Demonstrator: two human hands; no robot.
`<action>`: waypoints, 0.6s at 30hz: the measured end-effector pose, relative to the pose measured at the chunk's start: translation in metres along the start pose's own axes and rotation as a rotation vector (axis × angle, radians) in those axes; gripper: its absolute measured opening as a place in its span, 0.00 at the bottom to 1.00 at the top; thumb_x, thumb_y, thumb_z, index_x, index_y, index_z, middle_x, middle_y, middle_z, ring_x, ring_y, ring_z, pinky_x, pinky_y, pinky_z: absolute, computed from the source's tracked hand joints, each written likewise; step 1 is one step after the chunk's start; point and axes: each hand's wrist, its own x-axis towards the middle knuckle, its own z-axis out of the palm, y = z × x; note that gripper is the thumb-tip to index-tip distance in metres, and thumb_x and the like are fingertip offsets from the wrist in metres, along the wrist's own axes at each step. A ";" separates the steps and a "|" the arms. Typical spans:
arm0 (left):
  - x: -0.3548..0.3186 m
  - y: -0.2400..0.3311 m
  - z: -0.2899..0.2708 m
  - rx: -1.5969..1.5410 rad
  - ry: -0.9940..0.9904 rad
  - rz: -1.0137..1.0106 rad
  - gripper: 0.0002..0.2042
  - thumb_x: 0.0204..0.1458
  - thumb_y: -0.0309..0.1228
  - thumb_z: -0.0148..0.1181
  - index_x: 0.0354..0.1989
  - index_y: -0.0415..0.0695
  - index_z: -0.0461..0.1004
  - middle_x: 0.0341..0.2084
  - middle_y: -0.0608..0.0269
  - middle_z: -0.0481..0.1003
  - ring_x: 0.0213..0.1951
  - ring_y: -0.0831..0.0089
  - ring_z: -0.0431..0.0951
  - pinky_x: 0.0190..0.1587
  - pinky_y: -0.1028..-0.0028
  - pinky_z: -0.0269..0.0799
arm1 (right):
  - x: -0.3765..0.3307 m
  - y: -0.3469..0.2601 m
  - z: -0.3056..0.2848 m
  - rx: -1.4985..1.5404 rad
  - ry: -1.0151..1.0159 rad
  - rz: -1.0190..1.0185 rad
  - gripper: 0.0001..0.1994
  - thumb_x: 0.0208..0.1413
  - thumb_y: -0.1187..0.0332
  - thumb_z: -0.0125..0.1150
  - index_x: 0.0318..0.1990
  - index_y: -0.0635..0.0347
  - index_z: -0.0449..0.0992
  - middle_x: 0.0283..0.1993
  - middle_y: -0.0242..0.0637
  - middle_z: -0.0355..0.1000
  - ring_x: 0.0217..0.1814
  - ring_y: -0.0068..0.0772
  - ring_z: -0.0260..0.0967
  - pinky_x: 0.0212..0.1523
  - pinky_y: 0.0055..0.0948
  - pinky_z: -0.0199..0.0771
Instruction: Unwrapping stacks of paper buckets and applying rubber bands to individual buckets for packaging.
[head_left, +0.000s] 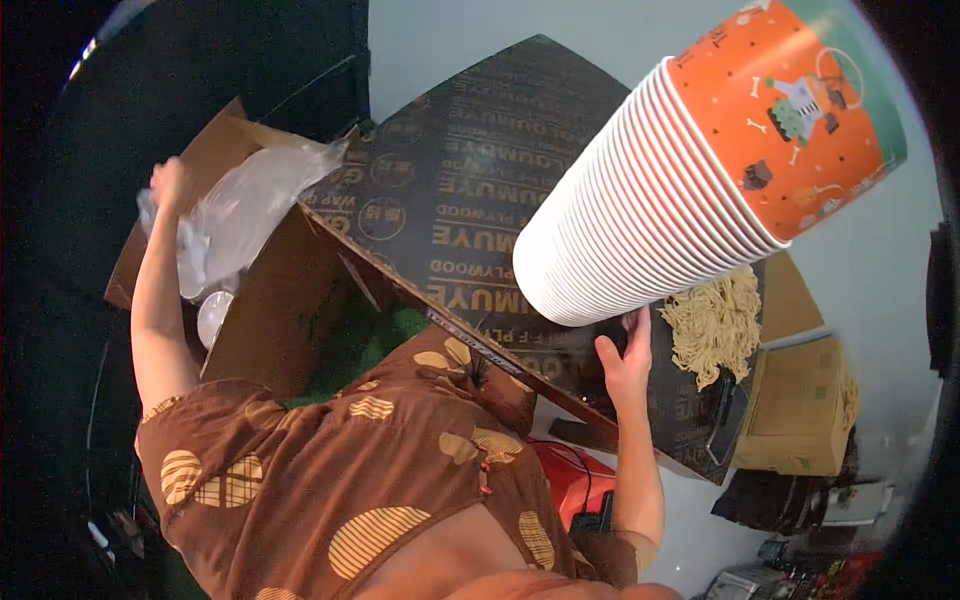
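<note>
At the far left, my left hand [172, 185] is closed on the edge of a crumpled clear plastic bag [255, 190]. The bag lies across an open cardboard box [275, 315], and a round clear plastic piece [212, 316] shows below it. A tall stack of nested paper cups [625, 200] rises from the dark table toward me, white-rimmed, with an orange patterned cup at its upper end. My right hand [627, 365] is beside the stack's lower end, thumb spread away and fingertips close against its side. Whether the fingertips touch the cups I cannot tell.
Right of the stack, a pile of pale, noodle-like strands [715, 325] lies on the dark printed plywood table [480, 130]. Beyond the table's right edge stands a cardboard carton [795, 410]. A red thing [570, 480] with a black cable is below the table edge.
</note>
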 end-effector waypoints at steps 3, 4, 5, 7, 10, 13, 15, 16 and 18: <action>-0.037 0.096 -0.099 -0.547 0.765 0.587 0.17 0.50 0.32 0.61 0.47 0.36 0.76 0.47 0.42 0.74 0.48 0.47 0.75 0.53 0.58 0.71 | 0.009 0.001 0.004 0.159 0.027 -0.098 0.56 0.46 0.61 0.74 0.72 0.67 0.33 0.73 0.53 0.44 0.73 0.47 0.49 0.71 0.43 0.48; -0.078 0.141 -0.140 -0.732 0.778 0.725 0.17 0.50 0.32 0.63 0.46 0.35 0.76 0.48 0.45 0.73 0.50 0.50 0.74 0.54 0.60 0.69 | 0.013 0.001 0.004 0.158 0.032 -0.080 0.58 0.44 0.62 0.76 0.72 0.66 0.33 0.72 0.53 0.45 0.72 0.46 0.49 0.71 0.43 0.48; -0.121 0.177 -0.176 -0.871 0.693 0.883 0.17 0.49 0.32 0.66 0.45 0.35 0.76 0.49 0.47 0.73 0.52 0.54 0.73 0.54 0.62 0.69 | 0.015 -0.002 0.005 0.158 0.041 -0.062 0.60 0.41 0.62 0.77 0.72 0.66 0.32 0.72 0.53 0.46 0.72 0.46 0.49 0.71 0.43 0.49; -0.178 0.230 -0.205 -1.059 0.259 1.338 0.28 0.42 0.33 0.72 0.53 0.38 0.71 0.53 0.51 0.69 0.55 0.59 0.70 0.56 0.65 0.67 | 0.021 -0.002 0.005 0.116 0.035 -0.033 0.62 0.39 0.61 0.79 0.72 0.67 0.32 0.72 0.52 0.47 0.72 0.44 0.49 0.70 0.39 0.50; -0.259 0.305 -0.200 -1.117 -0.457 1.727 0.63 0.30 0.54 0.78 0.70 0.35 0.42 0.66 0.40 0.50 0.68 0.50 0.54 0.68 0.57 0.53 | 0.031 -0.010 0.006 -0.038 0.024 -0.048 0.63 0.38 0.52 0.78 0.71 0.68 0.34 0.71 0.55 0.47 0.72 0.49 0.50 0.69 0.40 0.51; -0.306 0.349 -0.197 -1.490 -0.830 1.691 0.72 0.23 0.60 0.78 0.71 0.36 0.34 0.70 0.41 0.43 0.71 0.52 0.45 0.72 0.56 0.40 | 0.036 -0.017 0.011 -0.004 0.034 -0.082 0.63 0.39 0.45 0.76 0.70 0.69 0.36 0.69 0.56 0.50 0.70 0.51 0.51 0.68 0.41 0.52; -0.328 0.369 -0.210 -1.633 -0.974 1.620 0.73 0.22 0.62 0.77 0.71 0.36 0.34 0.70 0.44 0.44 0.71 0.55 0.45 0.71 0.57 0.40 | 0.043 -0.007 0.012 -0.152 0.065 -0.205 0.61 0.41 0.45 0.75 0.69 0.70 0.35 0.69 0.57 0.50 0.69 0.52 0.53 0.67 0.42 0.53; -0.338 0.377 -0.206 -1.664 -1.023 1.604 0.74 0.21 0.63 0.77 0.71 0.37 0.34 0.70 0.46 0.44 0.71 0.56 0.45 0.71 0.58 0.41 | 0.045 -0.008 0.011 -0.153 0.072 -0.202 0.61 0.41 0.45 0.75 0.69 0.70 0.35 0.69 0.57 0.50 0.69 0.52 0.53 0.67 0.42 0.53; -0.350 0.384 -0.201 -1.736 -1.037 1.508 0.70 0.24 0.62 0.76 0.71 0.36 0.38 0.68 0.47 0.50 0.69 0.57 0.51 0.69 0.59 0.46 | 0.049 -0.010 0.009 -0.003 0.034 -0.156 0.62 0.42 0.46 0.74 0.69 0.71 0.32 0.69 0.59 0.47 0.70 0.53 0.52 0.68 0.42 0.52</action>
